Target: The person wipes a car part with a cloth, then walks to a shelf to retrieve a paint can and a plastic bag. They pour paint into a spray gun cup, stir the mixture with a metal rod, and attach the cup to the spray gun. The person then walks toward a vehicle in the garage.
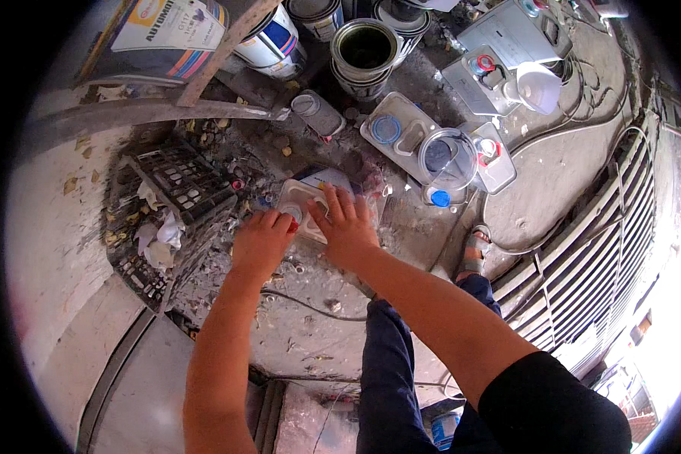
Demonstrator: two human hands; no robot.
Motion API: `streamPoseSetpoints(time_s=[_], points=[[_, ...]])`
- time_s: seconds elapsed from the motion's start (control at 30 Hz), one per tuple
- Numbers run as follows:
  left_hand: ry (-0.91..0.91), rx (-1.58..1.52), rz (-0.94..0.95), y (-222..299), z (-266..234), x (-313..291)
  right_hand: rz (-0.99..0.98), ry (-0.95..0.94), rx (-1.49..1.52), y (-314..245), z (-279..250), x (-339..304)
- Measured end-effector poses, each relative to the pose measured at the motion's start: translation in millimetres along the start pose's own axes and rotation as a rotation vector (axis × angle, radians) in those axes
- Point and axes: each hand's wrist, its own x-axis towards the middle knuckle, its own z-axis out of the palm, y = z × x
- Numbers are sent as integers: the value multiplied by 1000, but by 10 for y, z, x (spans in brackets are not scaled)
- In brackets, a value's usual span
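A rectangular metal can (pixel 298 189) stands on the dirty floor in front of me, its pale top partly covered by both hands. My left hand (pixel 262 244) is at the can's near left corner, fingers closed on a red cap (pixel 293 225). Whether the cap is on the can's spout or off it, I cannot tell. Across the can's top lies my right hand (pixel 346 231), fingers spread and stretched away from me. Part of a handle shows under that palm.
To the left, a black plastic crate (pixel 185 181) holds crumpled waste. An open paint tin (pixel 365 49) stands beyond the can. More rectangular cans (pixel 408 125) sit to the right, one bearing a clear tub (pixel 448 157). A white funnel (pixel 537 87) and cables lie farther right.
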Motion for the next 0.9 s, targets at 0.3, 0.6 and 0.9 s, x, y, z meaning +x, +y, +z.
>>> streamPoseSetpoints(time_s=[0.3, 0.6, 0.9], points=[[70, -87, -352, -45, 74, 7, -37, -84, 59, 64, -60, -19], [-69, -28, -69, 47, 130, -81, -52, -81, 66, 90, -79, -19], [-213, -196, -624, 176, 13, 106, -18, -109, 150, 142, -88, -44]])
